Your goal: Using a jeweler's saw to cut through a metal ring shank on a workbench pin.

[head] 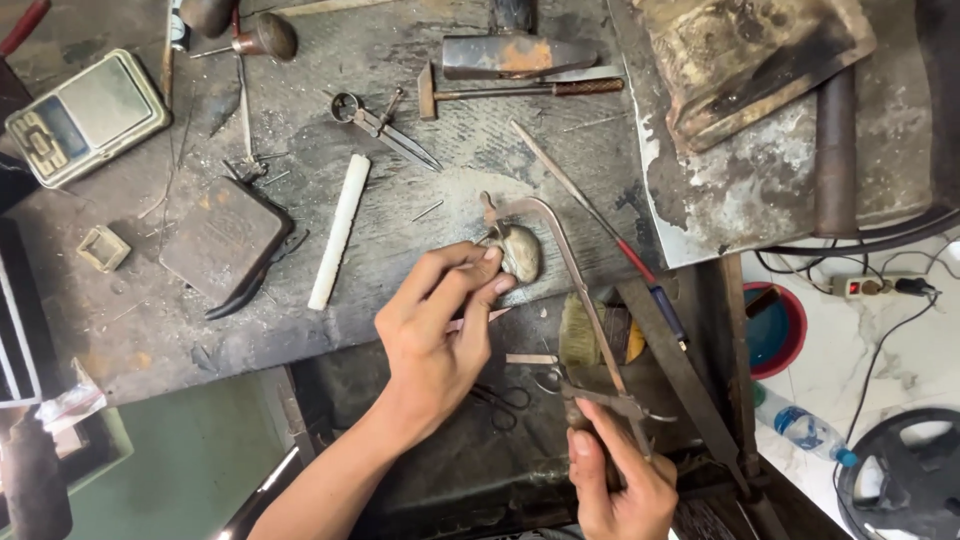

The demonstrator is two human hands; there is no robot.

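The left hand (435,325) pinches a small metal piece (519,252) against the desk (400,270) edge. The right hand (620,480) is closed around the saw (560,260) handle. A twisted stroke could snap the thin blade, or the piece could slip toward the fingertips (490,270).

A single head-worn camera is looking almost straight down, from close above, onto a worn workbench (400,120) filling the upper and left frame. The left hand (440,320) and right hand (615,480) are entering from the bottom edge; floor is showing at lower right.
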